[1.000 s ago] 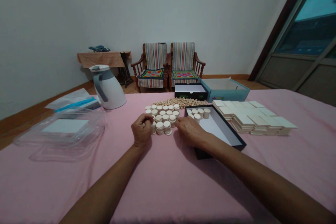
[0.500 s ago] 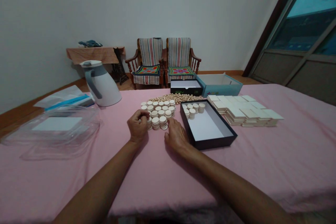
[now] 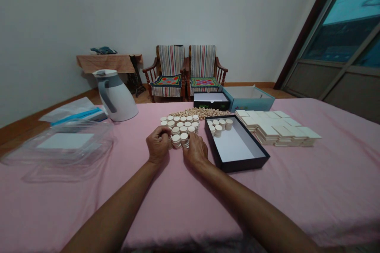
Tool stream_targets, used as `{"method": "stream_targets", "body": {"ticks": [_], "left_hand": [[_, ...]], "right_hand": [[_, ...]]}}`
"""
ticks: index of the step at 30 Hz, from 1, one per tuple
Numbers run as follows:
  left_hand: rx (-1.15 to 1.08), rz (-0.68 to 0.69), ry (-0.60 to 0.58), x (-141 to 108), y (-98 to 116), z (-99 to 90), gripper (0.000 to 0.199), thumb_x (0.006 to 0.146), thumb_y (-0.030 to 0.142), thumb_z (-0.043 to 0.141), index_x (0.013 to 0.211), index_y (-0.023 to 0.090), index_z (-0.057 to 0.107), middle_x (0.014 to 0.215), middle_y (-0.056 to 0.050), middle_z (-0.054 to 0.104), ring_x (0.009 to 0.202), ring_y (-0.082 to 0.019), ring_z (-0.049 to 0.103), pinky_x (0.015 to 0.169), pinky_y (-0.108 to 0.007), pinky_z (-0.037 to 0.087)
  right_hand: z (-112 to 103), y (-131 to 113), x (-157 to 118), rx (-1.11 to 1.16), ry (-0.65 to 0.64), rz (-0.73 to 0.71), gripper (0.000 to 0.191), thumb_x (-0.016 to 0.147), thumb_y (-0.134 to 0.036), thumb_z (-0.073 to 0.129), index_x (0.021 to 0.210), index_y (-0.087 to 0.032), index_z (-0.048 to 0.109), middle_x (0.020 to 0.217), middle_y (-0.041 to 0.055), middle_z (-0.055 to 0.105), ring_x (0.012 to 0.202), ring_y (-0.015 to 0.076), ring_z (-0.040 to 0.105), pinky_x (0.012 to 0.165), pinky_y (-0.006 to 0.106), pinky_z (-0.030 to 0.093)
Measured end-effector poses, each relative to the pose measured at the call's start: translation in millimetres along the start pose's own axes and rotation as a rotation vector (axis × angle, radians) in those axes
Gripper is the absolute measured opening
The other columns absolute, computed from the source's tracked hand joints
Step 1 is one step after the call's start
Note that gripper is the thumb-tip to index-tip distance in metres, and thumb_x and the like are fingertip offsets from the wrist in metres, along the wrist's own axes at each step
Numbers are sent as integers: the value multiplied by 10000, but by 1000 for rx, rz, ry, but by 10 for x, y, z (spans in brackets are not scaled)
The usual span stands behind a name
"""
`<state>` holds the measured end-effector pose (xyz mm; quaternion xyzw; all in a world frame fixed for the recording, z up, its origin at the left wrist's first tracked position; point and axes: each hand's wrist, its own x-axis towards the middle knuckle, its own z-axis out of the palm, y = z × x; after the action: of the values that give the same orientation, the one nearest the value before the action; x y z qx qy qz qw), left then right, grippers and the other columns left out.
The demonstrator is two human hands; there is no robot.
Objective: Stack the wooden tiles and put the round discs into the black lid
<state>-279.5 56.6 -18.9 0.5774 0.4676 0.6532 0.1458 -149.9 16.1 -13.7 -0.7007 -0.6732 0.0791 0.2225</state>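
Round pale wooden discs stand in several short stacks (image 3: 179,126) on the pink cloth in front of me. At the left front of the group, my left hand (image 3: 158,143) is closed, its curled thumb and fingers against the nearest stack, which it partly hides. My right hand (image 3: 196,150) is closed on the right front stack (image 3: 184,138), thumb at its near side and fingers behind it. Beside my right hand lies a black shallow box (image 3: 239,148) with a white inside. Several disc stacks (image 3: 219,129) stand in the box's far left corner.
Small round wooden pieces (image 3: 202,113) lie spread behind the stacks. Square wooden sheets (image 3: 276,127) are piled on the right. A smaller black box (image 3: 211,105) and a blue box (image 3: 252,101) stand behind. On the left are a white jug (image 3: 120,101) and clear plastic trays (image 3: 65,142).
My right hand has moved slightly left, from beside the right front stack onto it. My left hand stays by the left front stack. The view has tilted a little.
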Motion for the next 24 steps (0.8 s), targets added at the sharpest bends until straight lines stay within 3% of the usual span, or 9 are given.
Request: {"method": "stream_targets", "body": {"ticks": [15,20,24], "left_hand": [[195,172,-56,20,31,-51,245,707,76,414,770,165,634,696,-16,654,630,-150,604,607,-254,480],[343,326,-271,39,182,-80,338,678,86,496,932,188,695,929,-54,715,909,-231,613,850,-373,441],[449,407,-435,17,247,-71,405,697,95,524,1061,184,678,1013,-72,712,982,-267,578,882,-426,405]], "right_hand": [[1,108,-39,142,65,-31,207,760,-206,520,964,-179,537,1007,108,621,973,235,542,817,321,413],[-19,101,-68,148,89,-5,209,781,-238,528,983,-189,534,1004,95,621,958,231,549,805,330,408],[2,103,-79,194,131,-6,210,789,-287,547,975,-189,536,992,88,620,945,230,553,798,331,408]]}}
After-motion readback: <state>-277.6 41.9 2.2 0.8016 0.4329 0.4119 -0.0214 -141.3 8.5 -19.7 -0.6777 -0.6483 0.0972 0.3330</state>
